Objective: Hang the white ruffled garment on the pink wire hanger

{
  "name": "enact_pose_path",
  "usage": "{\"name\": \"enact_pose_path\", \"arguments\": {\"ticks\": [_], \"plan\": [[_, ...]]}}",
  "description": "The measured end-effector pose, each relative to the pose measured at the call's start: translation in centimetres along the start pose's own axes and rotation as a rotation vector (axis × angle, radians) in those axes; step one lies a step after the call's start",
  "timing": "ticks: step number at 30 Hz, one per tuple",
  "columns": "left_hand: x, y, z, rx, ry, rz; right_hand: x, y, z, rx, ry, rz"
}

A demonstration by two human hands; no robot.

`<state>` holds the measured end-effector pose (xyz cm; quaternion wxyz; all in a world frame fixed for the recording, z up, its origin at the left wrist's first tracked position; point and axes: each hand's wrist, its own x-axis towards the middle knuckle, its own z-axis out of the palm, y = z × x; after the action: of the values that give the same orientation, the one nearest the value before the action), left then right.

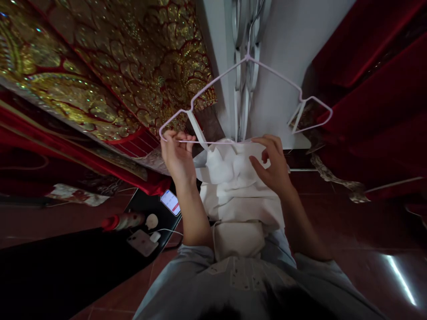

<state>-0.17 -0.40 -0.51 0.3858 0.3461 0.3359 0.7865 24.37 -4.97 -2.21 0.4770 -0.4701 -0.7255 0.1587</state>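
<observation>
A pale pink clothes hanger (224,74) hangs by its hook in front of me. From it hangs a white strappy garment (242,202) with moulded cups. One white strap (196,126) loops over the hanger's left notch, and another strap (298,116) sits at the right notch. My left hand (176,155) is closed around the hanger's lower left corner, beside the left strap. My right hand (271,162) is at the garment's upper right edge, thumb and index finger apart, the index fingertip near or touching the hanger's bottom bar.
Gold sequined red garments (160,58) hang at left, dark red ones (383,89) at right. White metal scrollwork (237,75) runs behind the hanger. At lower left a black bench (83,266) carries a lit phone (171,202), another phone (143,242), a white charger (155,237) and a red-capped bottle (125,221).
</observation>
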Motion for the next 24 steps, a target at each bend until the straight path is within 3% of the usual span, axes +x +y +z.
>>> {"name": "enact_pose_path", "arguments": {"ticks": [2,5,8,13,18,22,24], "plan": [[-1.5,-0.2,-0.2,0.150,-0.076,-0.039,-0.5,0.0,1.2,0.025,0.108,0.000],[-3.4,0.8,-0.6,0.499,-0.262,-0.093,-0.4,-0.2,2.2,0.060,0.137,0.014],[-3.9,2.7,-0.8,0.662,-0.334,-0.041,0.0,-0.4,2.6,0.081,0.157,0.034],[-2.9,4.2,-0.7,0.523,-0.312,-0.032,0.1,-0.4,2.8,0.103,0.147,0.045],[-3.9,2.6,0.0,0.407,-0.240,-0.074,0.1,0.1,2.8,0.091,0.143,0.046],[-4.5,0.9,0.7,0.284,-0.275,-0.169,0.2,0.5,2.7,0.108,0.148,0.032],[-4.2,1.3,0.7,0.276,-0.294,-0.217,0.2,0.6,2.6,0.108,0.145,0.031]]}}
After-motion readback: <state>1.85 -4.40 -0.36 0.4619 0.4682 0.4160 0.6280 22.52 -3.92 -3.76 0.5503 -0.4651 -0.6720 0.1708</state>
